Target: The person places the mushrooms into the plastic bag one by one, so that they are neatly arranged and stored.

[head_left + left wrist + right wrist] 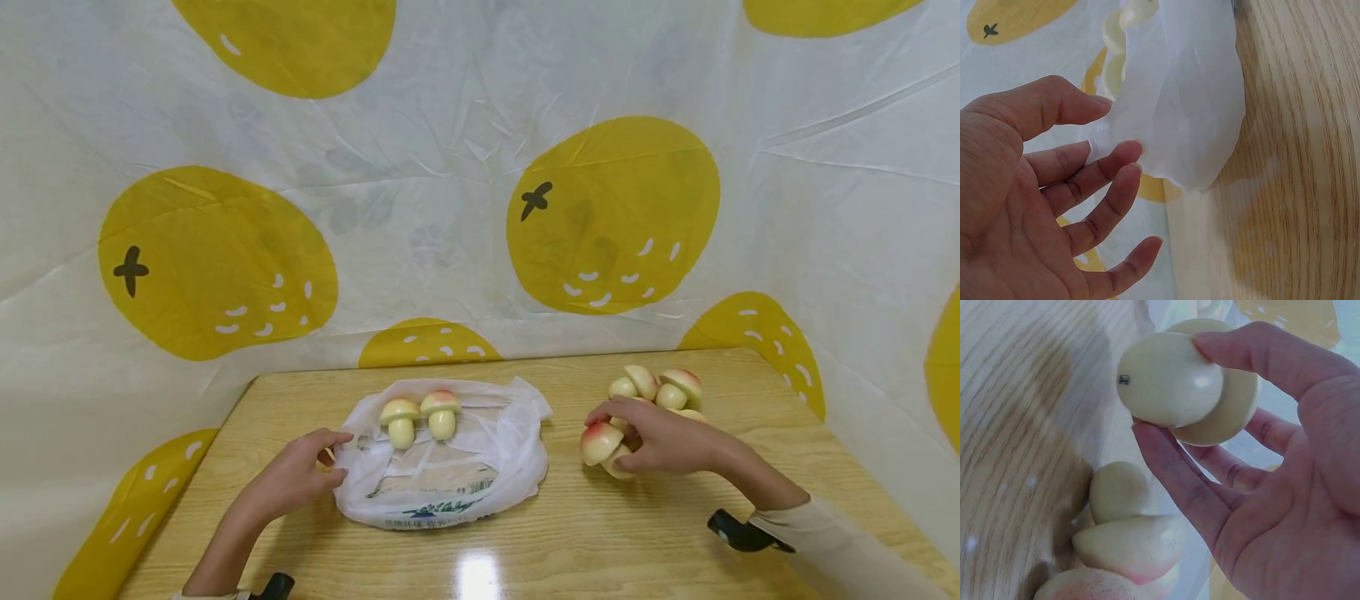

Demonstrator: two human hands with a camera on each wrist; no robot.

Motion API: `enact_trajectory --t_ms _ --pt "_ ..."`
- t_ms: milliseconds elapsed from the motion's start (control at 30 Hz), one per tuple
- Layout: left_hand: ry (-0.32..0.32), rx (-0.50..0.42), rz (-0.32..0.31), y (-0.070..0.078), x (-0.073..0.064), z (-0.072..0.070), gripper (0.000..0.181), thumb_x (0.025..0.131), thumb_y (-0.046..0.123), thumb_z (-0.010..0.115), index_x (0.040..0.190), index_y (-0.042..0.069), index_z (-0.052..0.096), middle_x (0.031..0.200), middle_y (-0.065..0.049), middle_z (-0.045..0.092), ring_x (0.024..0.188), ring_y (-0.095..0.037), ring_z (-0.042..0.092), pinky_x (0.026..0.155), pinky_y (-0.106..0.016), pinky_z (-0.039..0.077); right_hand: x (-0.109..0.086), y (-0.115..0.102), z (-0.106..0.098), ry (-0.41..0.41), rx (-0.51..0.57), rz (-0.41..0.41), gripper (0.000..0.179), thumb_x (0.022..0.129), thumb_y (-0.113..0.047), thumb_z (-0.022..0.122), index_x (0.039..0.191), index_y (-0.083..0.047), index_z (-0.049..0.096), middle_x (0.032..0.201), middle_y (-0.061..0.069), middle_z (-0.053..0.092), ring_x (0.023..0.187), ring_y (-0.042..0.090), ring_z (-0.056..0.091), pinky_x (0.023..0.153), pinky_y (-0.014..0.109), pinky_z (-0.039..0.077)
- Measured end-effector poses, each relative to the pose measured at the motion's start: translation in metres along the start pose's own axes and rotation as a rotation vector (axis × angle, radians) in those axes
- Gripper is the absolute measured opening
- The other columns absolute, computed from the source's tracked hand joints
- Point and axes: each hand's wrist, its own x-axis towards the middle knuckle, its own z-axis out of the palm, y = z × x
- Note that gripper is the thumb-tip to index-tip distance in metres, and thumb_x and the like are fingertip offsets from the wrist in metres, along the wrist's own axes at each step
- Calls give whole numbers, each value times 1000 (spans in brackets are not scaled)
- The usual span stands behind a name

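Printed Bag at Left, Mushroom in Right Fingers

Head view: left of the frame's lower middle, a white plastic bag (525, 454) carries a blue-and-green logo (442, 508) along its near edge, above a line of Chinese characters (426, 523) too warped to read in full. A barcode-like print (480, 482) sits just above, to the right. 2 cream, red-tinged toy mushrooms (420, 417) lie side by side, ringed by the bag's bunched edges. The left hand (300, 471) is at the bag's left edge. At right, the right hand (663, 437) grips a mushroom (602, 443) over the tabletop (615, 542) and partly blocks the cluster of mushrooms (678, 389) behind it. A cloth printed with yellow fruit (615, 217) fills the background.

Left wrist view: the fingers (1100, 225) are spread and loosely bent, thumb apart, touching the plastic at centre. The plastic partly hides pale mushrooms at the top.

Right wrist view: thumb and fingers pinch the mushroom by its stem, upper centre. A small dark mark (1124, 380) on the stem's end is illegible. More mushrooms sit at lower left of centre, touching each other.
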Motion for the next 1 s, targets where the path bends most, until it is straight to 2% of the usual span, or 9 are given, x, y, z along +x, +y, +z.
enact_trajectory --t_ms 133,200,467,667,1000 --pt "7 -8 -7 -1 -1 1 48 85 12 78 130 -3 65 115 -8 67 91 -16 59 70 -27 50 4 -5 -1 7 89 39 52 89 -15 76 136 -8 56 133 10 57 101 14 63 82 32 56" --pt "7 -8 -10 -2 -1 1 48 86 12 77 130 -3 65 115 -8 67 91 -17 59 70 -27 50 6 -8 -1 17 106 47 52 89 -16 77 136 -8 55 133 9 57 102 15 64 82 33 56" --pt "2 -6 -23 -2 1 1 48 87 11 75 131 -3 64 117 -9 67 93 -18 59 70 -27 50 16 -15 1 54 144 69 52 88 -18 77 134 -7 57 132 10 59 101 20 64 81 33 56" --pt "-5 -6 -29 -1 1 0 49 87 12 75 132 -3 64 118 -9 66 93 -18 59 71 -27 50 28 -22 2 78 172 129 50 86 -15 78 132 -15 58 129 6 59 96 24 65 77 31 55" --pt "-9 -8 -26 -1 1 0 49 87 13 77 132 -3 64 117 -8 67 93 -17 59 71 -27 50 48 -36 -1 88 198 168 51 87 -18 78 133 -15 57 131 11 55 92 22 65 71 32 52"
